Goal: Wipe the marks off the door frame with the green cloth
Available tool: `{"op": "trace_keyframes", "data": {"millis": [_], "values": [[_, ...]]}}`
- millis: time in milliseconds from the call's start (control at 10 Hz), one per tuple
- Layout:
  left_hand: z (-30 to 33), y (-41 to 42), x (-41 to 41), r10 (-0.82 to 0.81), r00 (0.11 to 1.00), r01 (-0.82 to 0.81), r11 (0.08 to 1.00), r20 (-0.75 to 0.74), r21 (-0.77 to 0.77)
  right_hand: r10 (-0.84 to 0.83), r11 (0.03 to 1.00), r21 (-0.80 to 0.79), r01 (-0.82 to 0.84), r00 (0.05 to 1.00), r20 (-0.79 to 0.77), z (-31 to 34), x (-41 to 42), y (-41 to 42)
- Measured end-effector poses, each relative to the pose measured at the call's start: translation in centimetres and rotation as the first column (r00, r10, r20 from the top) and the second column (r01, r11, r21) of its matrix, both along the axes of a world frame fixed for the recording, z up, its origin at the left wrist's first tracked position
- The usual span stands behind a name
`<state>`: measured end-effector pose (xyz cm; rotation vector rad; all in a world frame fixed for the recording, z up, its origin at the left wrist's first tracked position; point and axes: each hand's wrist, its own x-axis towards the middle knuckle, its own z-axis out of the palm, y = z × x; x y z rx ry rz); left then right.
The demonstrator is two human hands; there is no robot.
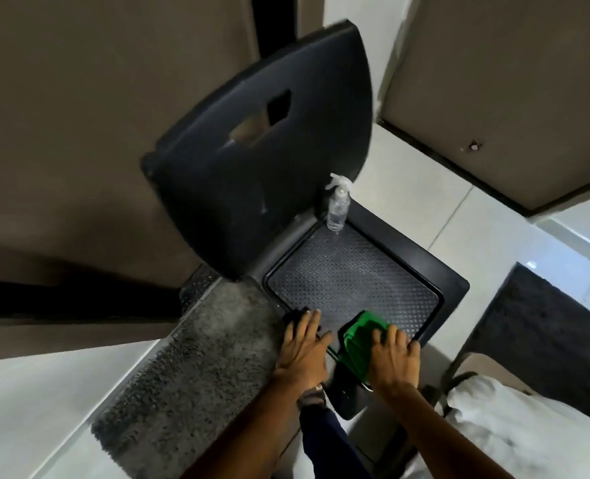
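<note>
Wiping not started: right hand point(392, 357) lies flat on the cloth point(361, 344) at the chair point(373, 271) seat's front edge, no closed grasp; left hand point(304, 344) spread beside it, empty.

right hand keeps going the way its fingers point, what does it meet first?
Beyond the green cloth under the right hand, bare chair seat; its far right rim looks likeliest, though depth is unclear.

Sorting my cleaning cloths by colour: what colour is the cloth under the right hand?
Green; the cloth lies on the black chair seat, clearest in the head view.
</note>
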<state>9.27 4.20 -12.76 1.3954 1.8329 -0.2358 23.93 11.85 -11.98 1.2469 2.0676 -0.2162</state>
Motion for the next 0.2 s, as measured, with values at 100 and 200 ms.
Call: {"op": "trace_keyframes", "data": {"millis": [100, 200], "values": [[2.2, -1.4, -2.4, 0.094, 0.995, -0.093, 0.995, -0.045, 0.021, 0.106, 0.994, -0.005, -0.106, 0.994, -0.013, 0.2, -1.2, -0.2], [5.2, -4.6, -5.2, 0.250, 0.960, -0.238, 0.966, -0.129, 0.098, 0.168, 0.983, -0.049, -0.176, 0.976, -0.139, 1.3, -4.2, -2.1]]}}
